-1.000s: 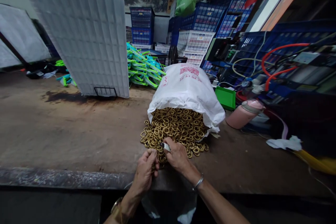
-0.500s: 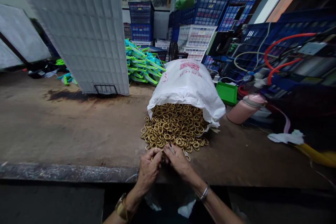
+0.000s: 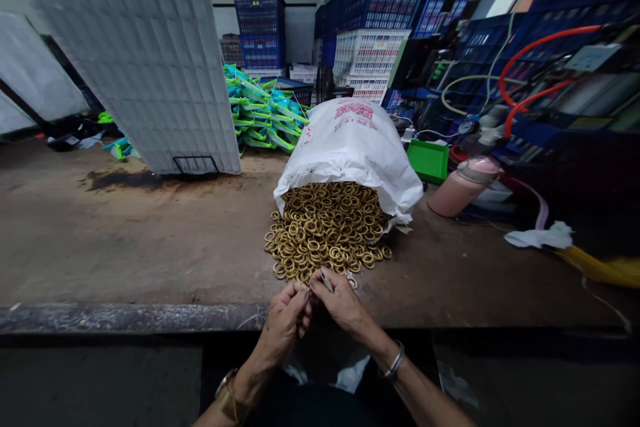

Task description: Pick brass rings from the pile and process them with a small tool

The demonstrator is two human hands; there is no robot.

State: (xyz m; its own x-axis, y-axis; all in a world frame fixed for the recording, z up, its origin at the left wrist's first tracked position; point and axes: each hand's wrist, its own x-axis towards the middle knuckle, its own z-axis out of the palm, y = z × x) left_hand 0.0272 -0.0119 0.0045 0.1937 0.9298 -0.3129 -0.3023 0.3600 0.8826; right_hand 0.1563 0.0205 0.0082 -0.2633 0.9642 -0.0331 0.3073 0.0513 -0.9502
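Brass-coloured rings (image 3: 320, 233) spill in a heap from the mouth of a white woven sack (image 3: 345, 147) lying on its side on the workbench (image 3: 125, 260). Just in front of the heap, at the bench's near edge, both hands meet fingertip to fingertip. My left hand (image 3: 286, 319) is closed in a pinch, and whatever lies between its finger and thumb is too small to make out. A small, grey, pointed metal tool (image 3: 327, 281) sticks up from my right hand (image 3: 346, 303), whose fingers are closed round it.
Left of the sack stands a tall white quilted panel (image 3: 165, 67) on a wire stand. Behind are green-and-blue plastic pieces (image 3: 265, 113) in a pile. To the right are a green tray (image 3: 427, 160), a pink bottle (image 3: 463, 187) and red hoses (image 3: 510, 73). Stacked crates (image 3: 370, 53) fill the back.
The view has shifted, so the bench and sack appear higher in the picture. Both hands stay close together at the near edge, with the fingers moved slightly and the tool still in my right hand.
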